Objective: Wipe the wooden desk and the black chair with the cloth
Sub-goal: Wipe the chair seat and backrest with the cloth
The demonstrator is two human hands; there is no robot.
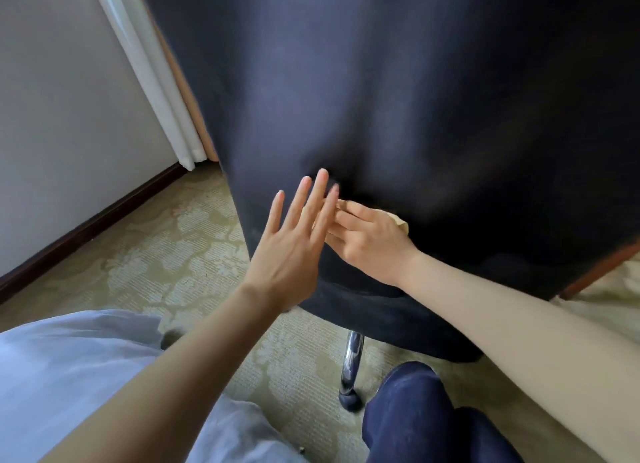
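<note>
Closest to the camera is a pale blue shirt [69, 376] bottom left and a knee in dark jeans [412, 414] bottom right, so the person's crouched down low. Both bare forearms reach forward from there to the chair [398, 99], whose dark fabric back fills most of the view.

The left hand [294, 251] is flat and wide open, fingers [320, 189] spread and straight, holding nothing, with the tips on or right at the lower part of the chair back. The right hand [370, 241] is pressed against the fabric just beside it, holding a yellowish cloth [398, 220] under the palm; only a bit of cloth edge pokes out past the hand, and the fingers of the two hands overlap.

Under the seat a chrome leg [351, 362] comes down to a dark foot on the patterned carpet [166, 255]. White wall [62, 116] with dark baseboard on the left, and a white curtain [156, 82] hangs next to the chair.
</note>
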